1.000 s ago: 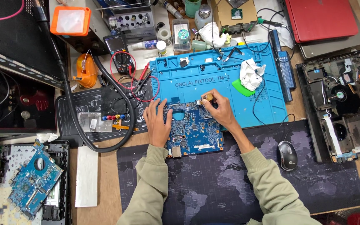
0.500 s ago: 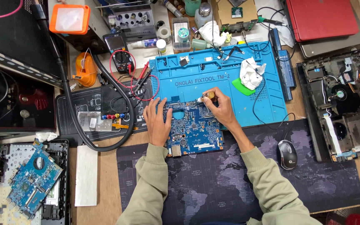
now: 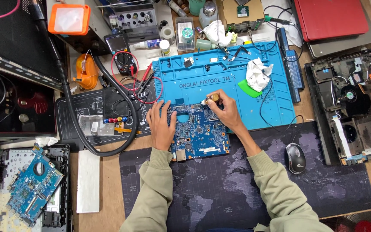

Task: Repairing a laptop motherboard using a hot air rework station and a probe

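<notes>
Pinning the blue circuit board (image 3: 198, 135) with flat left hand (image 3: 160, 124); right hand (image 3: 225, 111) pinches a small brush (image 3: 210, 99), crumpled tissue (image 3: 257, 74) nearby

The blue circuit board (image 3: 198, 133) is showing a glossy lacquered face studded with dull metal parts. The blue repair mat (image 3: 237, 81) is looking like matt rubber, the crumpled tissue (image 3: 257, 74) soft paper, the worktop (image 3: 108, 193) bare wood, the sleeves (image 3: 151, 193) matt cloth.

A cardboard box (image 3: 242, 13) stands at twelve o'clock, brown and open, with a green board inside. A small multimeter screen (image 3: 117, 43), dark and rectangular, is at eleven o'clock. White lettering (image 3: 207, 82) runs across the blue mat (image 3: 271, 107), above centre.
</notes>
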